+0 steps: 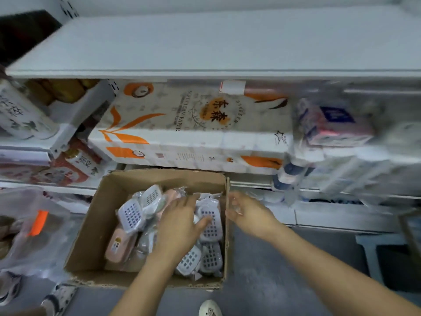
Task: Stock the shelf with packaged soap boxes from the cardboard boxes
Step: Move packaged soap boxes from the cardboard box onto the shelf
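The open brown cardboard box [95, 226] on the floor was well filled with plastic-wrapped soap boxes [131, 214]. The left hand [180, 224] lay spread on a white one by its right wall; the right hand [248, 213], loosely curled outside that wall, held nothing. The bare white shelf [205, 42] above suggested stocking had barely begun.

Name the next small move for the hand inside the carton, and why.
Probably curl the left hand around the white soap pack under its fingers and lift it. The hand rests flat on the packs in the carton, nothing gripped; the right hand sits at the carton's right wall, and the top shelf lies bare.
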A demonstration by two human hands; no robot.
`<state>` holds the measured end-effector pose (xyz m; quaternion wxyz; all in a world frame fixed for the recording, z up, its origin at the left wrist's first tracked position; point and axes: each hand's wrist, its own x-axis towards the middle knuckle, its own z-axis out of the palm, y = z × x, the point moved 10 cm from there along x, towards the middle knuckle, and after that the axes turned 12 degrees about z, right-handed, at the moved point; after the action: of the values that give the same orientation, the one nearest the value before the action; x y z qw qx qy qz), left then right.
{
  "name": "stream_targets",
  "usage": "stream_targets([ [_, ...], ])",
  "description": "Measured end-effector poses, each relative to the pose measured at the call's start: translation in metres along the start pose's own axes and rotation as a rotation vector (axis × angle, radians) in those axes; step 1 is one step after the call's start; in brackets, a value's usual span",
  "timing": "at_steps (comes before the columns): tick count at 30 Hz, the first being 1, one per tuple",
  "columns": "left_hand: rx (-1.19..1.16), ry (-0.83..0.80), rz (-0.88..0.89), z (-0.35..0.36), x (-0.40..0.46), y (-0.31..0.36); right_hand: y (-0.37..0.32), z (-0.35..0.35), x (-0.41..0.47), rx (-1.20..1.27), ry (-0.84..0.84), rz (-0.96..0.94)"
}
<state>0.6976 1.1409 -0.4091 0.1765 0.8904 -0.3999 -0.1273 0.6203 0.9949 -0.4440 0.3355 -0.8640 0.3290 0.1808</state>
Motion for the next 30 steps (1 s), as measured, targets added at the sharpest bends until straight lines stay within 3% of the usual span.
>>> stream_targets([
  [7, 0.116, 0.350, 0.287, -0.065, -0.028, 0.204, 0.059, -0.160, -0.157, -0.144, 0.496, -0.244],
  [15, 0.104, 0.526, 0.595, -0.076, -0.050, 0.462, 0.228, -0.322, -0.324, -0.155, 0.972, -0.223],
  [20, 0.059, 0.527, 0.745, -0.062, -0.042, 0.593, 0.326, -0.403, -0.395, -0.138, 1.141, -0.089],
  [25, 0.091, 0.433, 0.910, -0.030, -0.019, 0.700, 0.401, -0.464, -0.428, -0.117, 1.198, -0.006],
  [30, 0.061, 0.464, 0.957, -0.019, 0.022, 0.787, 0.468, -0.524, -0.432, -0.118, 1.242, 0.025],
])
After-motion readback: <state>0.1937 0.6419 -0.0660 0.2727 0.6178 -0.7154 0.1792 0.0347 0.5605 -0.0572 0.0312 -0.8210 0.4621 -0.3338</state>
